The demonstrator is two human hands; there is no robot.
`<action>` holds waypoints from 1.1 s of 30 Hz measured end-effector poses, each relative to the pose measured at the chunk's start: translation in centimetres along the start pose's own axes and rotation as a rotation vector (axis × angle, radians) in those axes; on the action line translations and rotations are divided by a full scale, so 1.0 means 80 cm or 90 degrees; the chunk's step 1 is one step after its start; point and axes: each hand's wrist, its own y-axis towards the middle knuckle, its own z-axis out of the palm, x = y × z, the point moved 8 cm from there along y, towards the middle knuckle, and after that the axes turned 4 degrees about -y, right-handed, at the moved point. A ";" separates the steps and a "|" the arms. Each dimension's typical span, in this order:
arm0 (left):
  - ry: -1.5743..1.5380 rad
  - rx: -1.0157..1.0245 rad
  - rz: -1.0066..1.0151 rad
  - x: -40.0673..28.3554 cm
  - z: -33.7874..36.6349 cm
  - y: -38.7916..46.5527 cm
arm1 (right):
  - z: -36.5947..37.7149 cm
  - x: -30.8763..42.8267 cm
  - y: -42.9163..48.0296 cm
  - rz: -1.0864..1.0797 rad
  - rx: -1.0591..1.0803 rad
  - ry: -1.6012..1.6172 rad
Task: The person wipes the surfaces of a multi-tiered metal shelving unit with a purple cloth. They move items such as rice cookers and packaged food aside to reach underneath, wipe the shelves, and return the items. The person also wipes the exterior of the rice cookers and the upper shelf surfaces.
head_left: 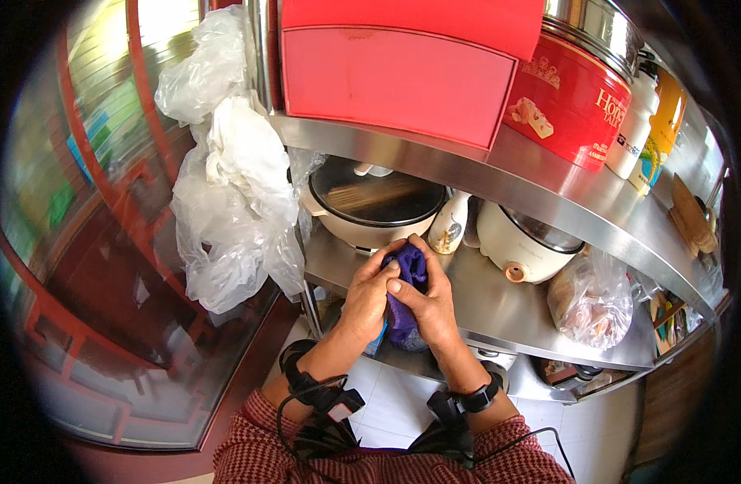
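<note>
Both of my hands meet in the middle of the view around a bunched purple cloth (405,308). My left hand (368,293) grips its left side, and my right hand (429,296) holds its right side, thumbs near each other on top. Part of the cloth hangs down between my wrists, its lower end greyish. Just beyond my fingertips are a cream electric pan with a glass lid (370,227) and a white patterned ceramic bottle (449,224), both on the lower steel shelf (485,302).
White plastic bags (237,199) hang at the left by a glazed, red-framed door (122,363). The upper steel shelf (406,142) carries a red box (394,78), a red tin (564,103) and bottles. A cream electric pot (521,245) and a filled plastic bag (591,302) stand below.
</note>
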 end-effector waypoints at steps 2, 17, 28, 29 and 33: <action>0.023 0.059 -0.006 -0.001 0.011 0.006 | -0.008 -0.001 0.000 0.000 -0.015 0.037; 1.202 -0.114 0.428 -0.148 0.038 0.146 | -0.073 -0.040 -0.009 0.168 -0.094 0.294; 1.256 -0.048 0.497 -0.149 0.029 0.233 | -0.091 -0.020 -0.010 0.130 -0.077 0.251; 1.258 -0.066 0.491 -0.150 0.026 0.233 | -0.092 -0.017 -0.007 0.135 -0.083 0.241; 1.255 -0.080 0.490 -0.155 0.025 0.227 | -0.081 0.041 0.039 -0.099 -0.048 -0.002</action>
